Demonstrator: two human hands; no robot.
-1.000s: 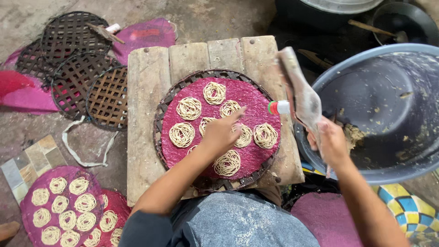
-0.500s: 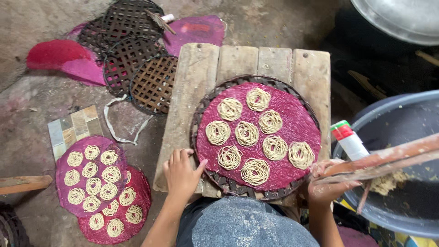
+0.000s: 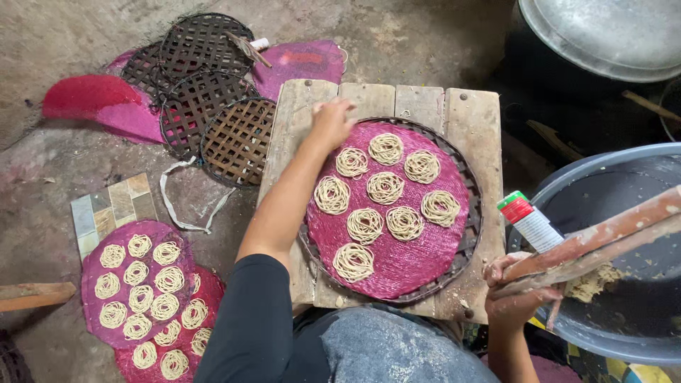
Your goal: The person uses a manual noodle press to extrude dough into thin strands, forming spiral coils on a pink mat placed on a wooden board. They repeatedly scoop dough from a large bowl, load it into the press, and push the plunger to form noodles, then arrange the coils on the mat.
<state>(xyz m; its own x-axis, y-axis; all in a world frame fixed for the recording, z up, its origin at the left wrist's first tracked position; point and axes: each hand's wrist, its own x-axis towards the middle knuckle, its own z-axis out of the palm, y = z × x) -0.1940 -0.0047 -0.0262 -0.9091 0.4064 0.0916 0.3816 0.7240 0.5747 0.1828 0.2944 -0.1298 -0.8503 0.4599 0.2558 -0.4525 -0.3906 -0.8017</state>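
Woven tray [image 3: 469,234] lies flat on the bench [image 3: 425,99]; left hand [image 3: 332,122] curls over its far-left rim, right hand [image 3: 516,291] clamps the wooden press [image 3: 603,237] well right.

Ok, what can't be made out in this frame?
- Left hand: fingertips at the tray rim; grip unclear from above.
- Wooden press: far end cut off by right edge.
- Right hand: palm hidden by the press.
- Basin: contents partly hidden by the press.
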